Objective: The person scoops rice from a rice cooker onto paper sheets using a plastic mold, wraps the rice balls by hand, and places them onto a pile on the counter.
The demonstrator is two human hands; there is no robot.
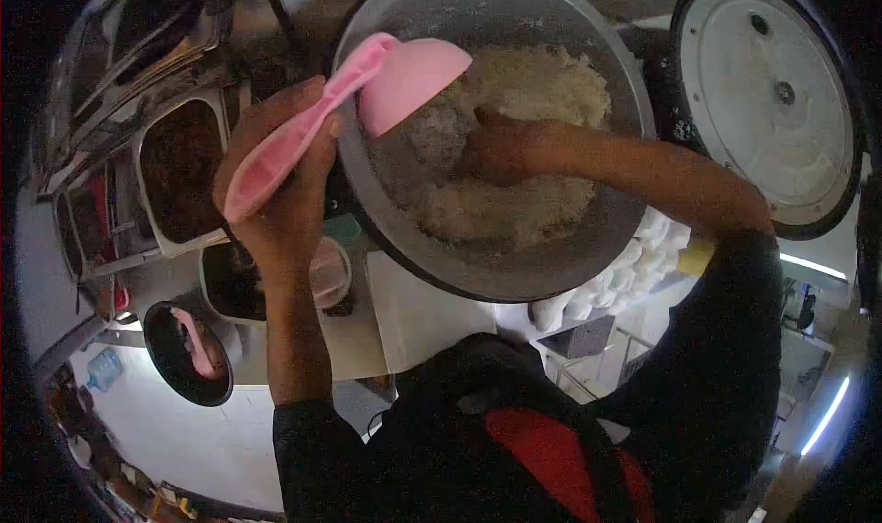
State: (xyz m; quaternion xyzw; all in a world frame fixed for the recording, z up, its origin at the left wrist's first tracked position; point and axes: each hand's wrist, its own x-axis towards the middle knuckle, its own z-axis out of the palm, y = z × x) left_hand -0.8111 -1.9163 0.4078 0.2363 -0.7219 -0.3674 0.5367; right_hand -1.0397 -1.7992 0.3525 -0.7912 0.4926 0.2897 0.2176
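By the tightly curled fingers of the left hand (299, 191), a pink scoop (413, 80) is gripped over the broad pot (487, 270), where much rice (544, 80) is left, reached into by the right hand (503, 151), whose fingers' spread and hold cannot be told.

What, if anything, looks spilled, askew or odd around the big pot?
Nothing looks plainly spilled or damaged. One mildly odd thing: the right hand reaches bare into what looks like rice inside the pot, although the left hand holds a pink scoop, its bowl tipped.
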